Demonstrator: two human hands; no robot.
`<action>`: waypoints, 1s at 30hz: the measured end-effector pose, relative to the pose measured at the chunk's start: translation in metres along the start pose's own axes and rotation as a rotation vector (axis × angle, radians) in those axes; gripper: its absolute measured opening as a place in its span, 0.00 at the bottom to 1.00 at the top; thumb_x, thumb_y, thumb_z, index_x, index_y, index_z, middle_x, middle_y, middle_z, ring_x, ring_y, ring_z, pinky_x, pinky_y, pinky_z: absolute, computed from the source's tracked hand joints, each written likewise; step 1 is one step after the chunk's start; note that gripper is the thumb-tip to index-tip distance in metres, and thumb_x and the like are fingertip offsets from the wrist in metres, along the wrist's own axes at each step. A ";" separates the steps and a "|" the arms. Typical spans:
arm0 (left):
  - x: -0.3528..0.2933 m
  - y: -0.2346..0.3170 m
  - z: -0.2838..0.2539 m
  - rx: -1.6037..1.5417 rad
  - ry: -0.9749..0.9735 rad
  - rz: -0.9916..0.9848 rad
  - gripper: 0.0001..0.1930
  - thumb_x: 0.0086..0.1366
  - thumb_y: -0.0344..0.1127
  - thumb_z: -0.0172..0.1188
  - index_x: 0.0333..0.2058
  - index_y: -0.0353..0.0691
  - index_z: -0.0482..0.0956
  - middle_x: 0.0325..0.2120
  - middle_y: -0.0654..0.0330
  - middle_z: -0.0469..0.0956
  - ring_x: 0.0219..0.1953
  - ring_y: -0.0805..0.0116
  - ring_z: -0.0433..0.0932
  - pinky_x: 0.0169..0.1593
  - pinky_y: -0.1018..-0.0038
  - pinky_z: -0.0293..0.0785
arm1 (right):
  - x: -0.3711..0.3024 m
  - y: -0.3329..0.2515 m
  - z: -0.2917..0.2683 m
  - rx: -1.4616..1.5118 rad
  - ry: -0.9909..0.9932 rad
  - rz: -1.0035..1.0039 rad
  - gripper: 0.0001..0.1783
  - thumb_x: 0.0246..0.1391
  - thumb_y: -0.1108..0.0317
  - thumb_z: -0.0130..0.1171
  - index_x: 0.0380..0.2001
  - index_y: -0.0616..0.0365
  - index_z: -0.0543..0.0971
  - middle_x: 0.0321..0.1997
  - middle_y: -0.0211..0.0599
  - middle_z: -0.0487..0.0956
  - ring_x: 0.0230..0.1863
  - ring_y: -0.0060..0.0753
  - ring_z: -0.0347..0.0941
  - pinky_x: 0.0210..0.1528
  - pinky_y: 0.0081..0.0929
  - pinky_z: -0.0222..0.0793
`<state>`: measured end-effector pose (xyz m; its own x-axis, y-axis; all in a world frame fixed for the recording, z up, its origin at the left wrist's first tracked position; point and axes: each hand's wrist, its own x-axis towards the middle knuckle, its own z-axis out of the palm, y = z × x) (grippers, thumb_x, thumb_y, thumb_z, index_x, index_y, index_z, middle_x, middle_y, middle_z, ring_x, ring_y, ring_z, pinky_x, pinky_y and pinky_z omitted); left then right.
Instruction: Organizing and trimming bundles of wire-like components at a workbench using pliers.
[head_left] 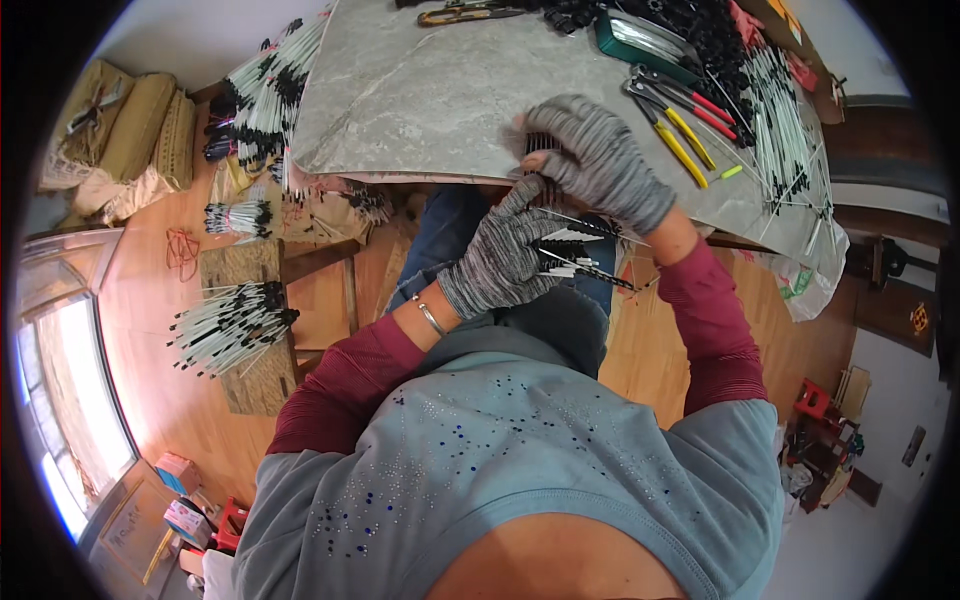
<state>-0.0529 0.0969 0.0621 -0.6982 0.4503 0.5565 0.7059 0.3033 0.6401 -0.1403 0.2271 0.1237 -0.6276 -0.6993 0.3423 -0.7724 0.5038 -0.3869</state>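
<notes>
Both my hands wear grey striped knit gloves and meet over my lap at the table's front edge. My left hand (503,254) is closed around a bunch of thin black-and-white rods (568,266), whose ends stick out on its right side. Just above it, my right hand (603,160) curls its thumb and fingers around a dark, comb-like row of thin prongs (540,146). Whether that row is part of the rods is hidden by the fingers.
On the grey stone-patterned table (410,100) lie yellow-handled pliers (680,150), red-handled pliers (712,118), a green box (648,48) and a pile of black parts (705,35). White rod bundles rest at the table's right (785,130) and on a wooden bench (235,325) at left.
</notes>
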 end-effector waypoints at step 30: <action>-0.042 0.030 0.012 -0.646 -0.080 -0.582 0.06 0.48 0.28 0.54 0.28 0.36 0.73 0.21 0.63 0.73 0.25 0.73 0.72 0.31 0.79 0.67 | -0.117 -0.086 0.041 1.340 0.610 0.939 0.19 0.42 0.64 0.52 0.38 0.63 0.66 0.32 0.33 0.70 0.33 0.22 0.65 0.34 0.17 0.61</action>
<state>-0.0009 0.0968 0.0512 -0.8993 0.4366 0.0249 0.0173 -0.0215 0.9996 0.0034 0.2446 0.0817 -0.9629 -0.0078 -0.2697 0.2543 -0.3605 -0.8974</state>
